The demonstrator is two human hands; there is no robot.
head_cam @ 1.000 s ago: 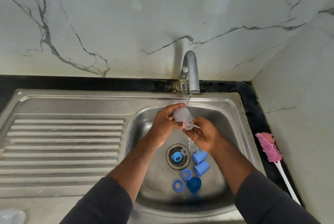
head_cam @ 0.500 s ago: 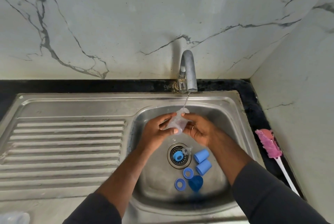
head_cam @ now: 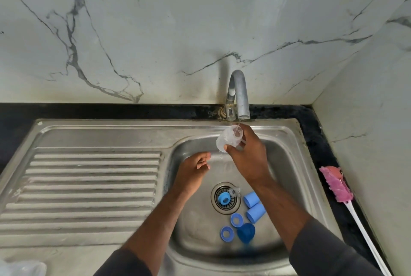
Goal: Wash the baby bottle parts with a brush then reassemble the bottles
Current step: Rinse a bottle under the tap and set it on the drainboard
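Note:
My right hand (head_cam: 246, 153) grips a small clear bottle (head_cam: 229, 139) and holds it under the thin stream from the tap (head_cam: 238, 95), mouth up. My left hand (head_cam: 192, 170) hangs over the basin with loosely curled fingers and holds nothing. On the basin floor lie two blue caps (head_cam: 254, 205), two blue rings (head_cam: 231, 226) and a dark blue piece (head_cam: 245, 232). A blue ring (head_cam: 224, 198) and a clear teat (head_cam: 235, 191) sit on the drain. The pink bottle brush (head_cam: 335, 183) lies on the counter at the right.
The steel sink (head_cam: 287, 142) has a ribbed draining board (head_cam: 89, 186) to the left. A clear plastic item (head_cam: 20, 268) shows at the bottom left corner. Marble walls close the back and right side; a black counter strip (head_cam: 111, 111) runs behind the sink.
My left hand has let go of the clear bottle and dropped lower left. My right hand alone has raised the bottle to the tap's spout.

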